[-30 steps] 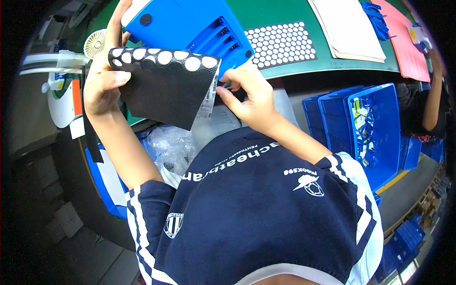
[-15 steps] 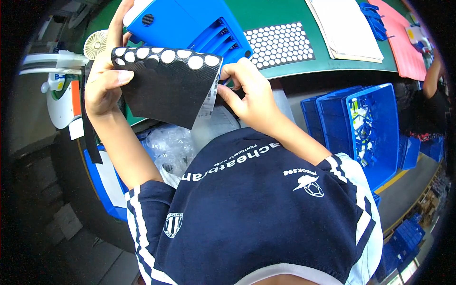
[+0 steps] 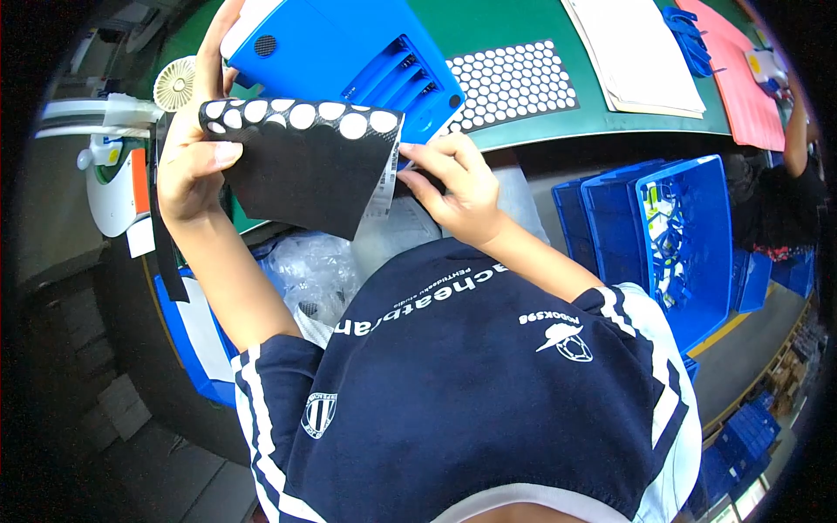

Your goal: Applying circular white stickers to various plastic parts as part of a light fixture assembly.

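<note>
My left hand [image 3: 193, 152] has its thumb pressed on a black adhesive-dot sheet [image 3: 301, 179], whose folded top edge shows rows of white round dots. Its other fingers reach up beside a blue plastic casing [image 3: 323, 48] with slots and dark round pads near two corners. Part of the casing is hidden behind the sheet. My right hand [image 3: 458, 187] is closed in a pinch at the sheet's right edge, where a pale printed backing shows; the fingertips are partly hidden. Flat on the green table [image 3: 488, 22], to the right of the casing, lies another sheet of white dots [image 3: 514, 83].
Papers [image 3: 636, 52], a bundle of blue straps [image 3: 687, 39] and a pink sheet [image 3: 732, 74] lie toward the right. Below the table edge stand blue bins [image 3: 706, 235], one holding small parts. A clear plastic bag [image 3: 309, 270] is near my left forearm. Another person's arm [image 3: 795, 144] shows far right.
The upper edge of the held sheet has dropped slightly and its folded strip has shifted. My right hand has moved a little downward with the sheet's right edge.
</note>
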